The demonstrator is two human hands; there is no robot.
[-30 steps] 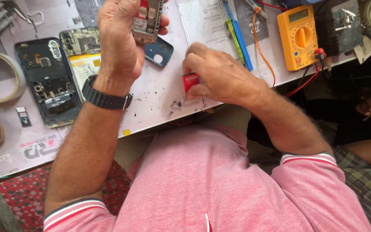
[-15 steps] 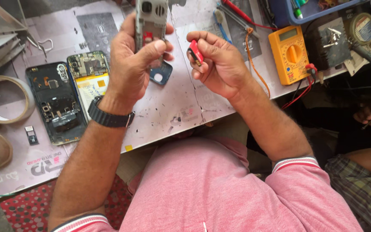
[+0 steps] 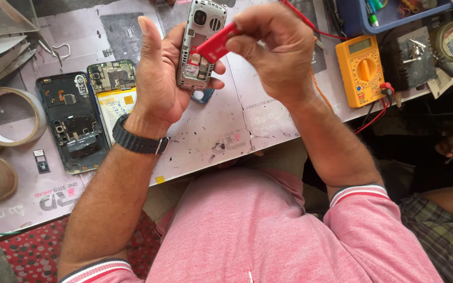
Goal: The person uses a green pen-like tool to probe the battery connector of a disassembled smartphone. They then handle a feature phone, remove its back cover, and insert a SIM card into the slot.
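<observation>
My left hand holds a small silver phone upright above the workbench, its back cover off and the inside showing. My right hand pinches a red tool handle whose end rests against the phone's open back. A red wire runs up from the right hand toward the back of the bench. A black watch sits on my left wrist.
On the grey mat lie an opened dark smartphone, its circuit board and battery part, a tape roll and tweezers. An orange multimeter with leads sits right, a blue tray behind it.
Both hands rose and came closer to the camera. The red tool moved from beside the phone onto its open back.
</observation>
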